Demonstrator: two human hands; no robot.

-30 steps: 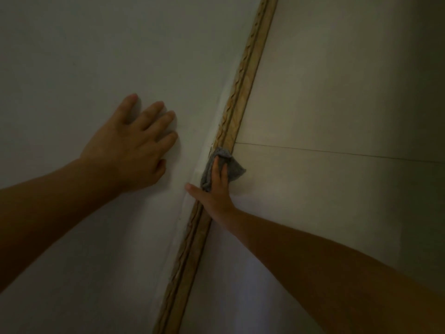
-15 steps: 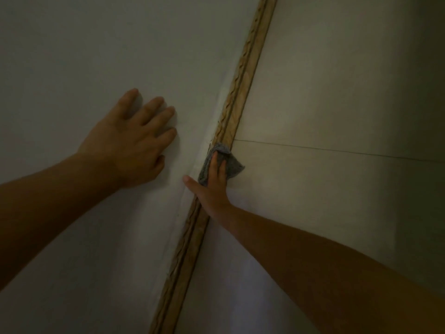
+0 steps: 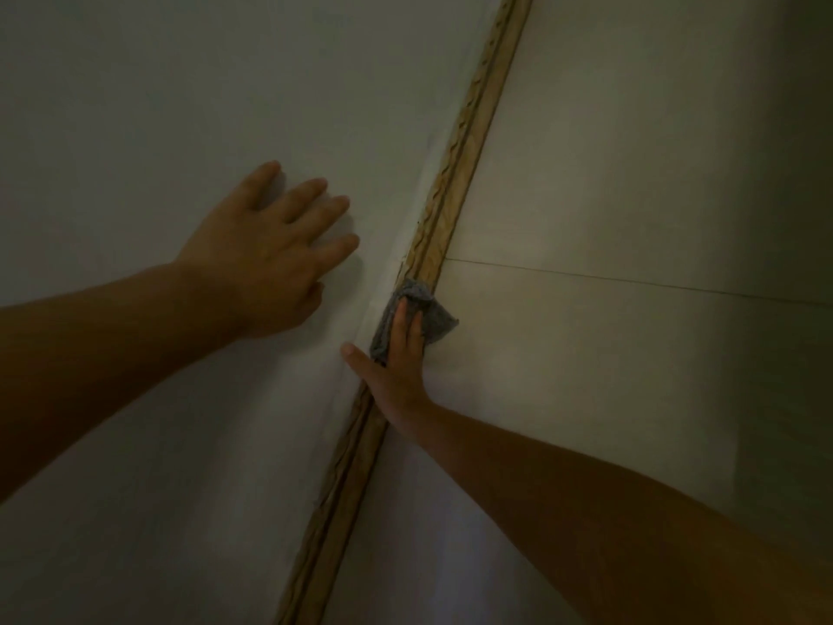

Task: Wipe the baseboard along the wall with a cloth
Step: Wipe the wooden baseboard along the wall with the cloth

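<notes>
Right hand [image 3: 399,372] presses grey cloth [image 3: 417,315] onto wooden baseboard [image 3: 455,191] with straight fingers, thumb splayed left; cloth now a little farther along the strip than a second ago, just short of the floor tile seam [image 3: 631,279]. Left hand [image 3: 266,254] flat on wall [image 3: 135,106], fingers spread, also shifted slightly farther; judged mid-stroke, far length still unwiped.
</notes>
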